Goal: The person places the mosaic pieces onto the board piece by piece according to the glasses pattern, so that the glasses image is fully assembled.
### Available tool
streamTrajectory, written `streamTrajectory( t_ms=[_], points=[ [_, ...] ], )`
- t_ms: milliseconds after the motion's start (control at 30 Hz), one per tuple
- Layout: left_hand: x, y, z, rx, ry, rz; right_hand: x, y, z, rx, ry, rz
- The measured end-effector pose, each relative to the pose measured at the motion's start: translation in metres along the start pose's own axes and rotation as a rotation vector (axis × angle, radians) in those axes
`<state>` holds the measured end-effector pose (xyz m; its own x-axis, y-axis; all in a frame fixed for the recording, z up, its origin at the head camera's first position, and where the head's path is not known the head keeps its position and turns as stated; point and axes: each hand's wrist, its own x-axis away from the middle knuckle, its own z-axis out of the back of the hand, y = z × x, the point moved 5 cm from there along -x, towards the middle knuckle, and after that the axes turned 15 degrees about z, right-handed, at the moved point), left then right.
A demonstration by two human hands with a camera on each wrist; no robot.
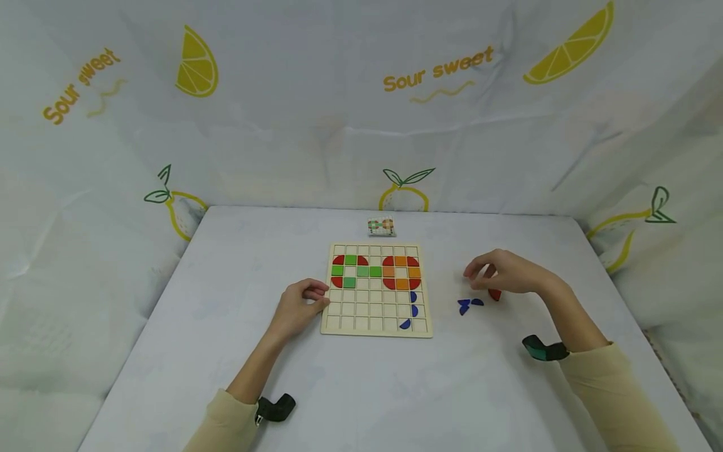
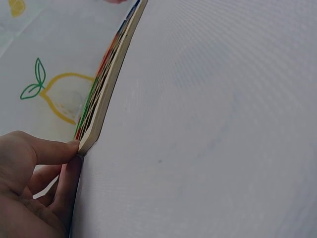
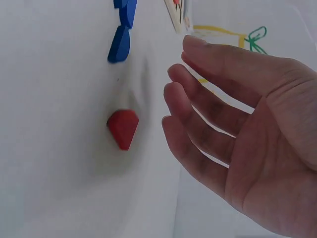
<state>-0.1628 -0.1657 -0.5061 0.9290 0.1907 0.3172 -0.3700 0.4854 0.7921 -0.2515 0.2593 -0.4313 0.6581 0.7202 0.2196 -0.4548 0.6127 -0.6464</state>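
My left hand (image 1: 299, 307) rests at the left edge of a square wooden grid board (image 1: 361, 309), its thumb and fingertips touching the rim. In the left wrist view, the thumb (image 2: 52, 151) meets a corner of the board (image 2: 106, 104). Red rounded pieces and green and orange squares form two ring-like shapes on the grid. Blue half-round pieces (image 1: 415, 311) lie lower right on it. My right hand (image 1: 508, 273) hovers over a red piece (image 3: 124, 128) on the table, its fingers loosely bent, holding nothing and apart from the piece.
Several loose blue pieces (image 1: 477, 302) lie between the board and my right hand. A small pattern card (image 1: 381, 226) stands behind the board. White cloth with lemon prints (image 1: 316, 157) hangs at the back and sides of the white table (image 1: 373, 389).
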Motion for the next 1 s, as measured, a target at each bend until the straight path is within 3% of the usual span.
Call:
streamTrajectory(
  t_ms=[167, 367, 633, 1000],
  points=[
    [0.001, 0.000, 0.000, -0.002, -0.001, -0.012, 0.023, 0.018, 0.003, -0.040, 0.014, -0.006],
    [0.001, 0.001, 0.000, 0.008, -0.004, -0.015, 0.036, 0.035, 0.000, -0.040, 0.041, 0.018],
    [0.004, 0.003, 0.002, 0.003, -0.001, -0.036, 0.041, 0.048, -0.004, -0.101, 0.083, 0.042],
    [0.003, 0.003, 0.001, -0.001, 0.003, -0.022, 0.043, 0.063, -0.006, -0.102, 0.125, 0.044]
  ],
)
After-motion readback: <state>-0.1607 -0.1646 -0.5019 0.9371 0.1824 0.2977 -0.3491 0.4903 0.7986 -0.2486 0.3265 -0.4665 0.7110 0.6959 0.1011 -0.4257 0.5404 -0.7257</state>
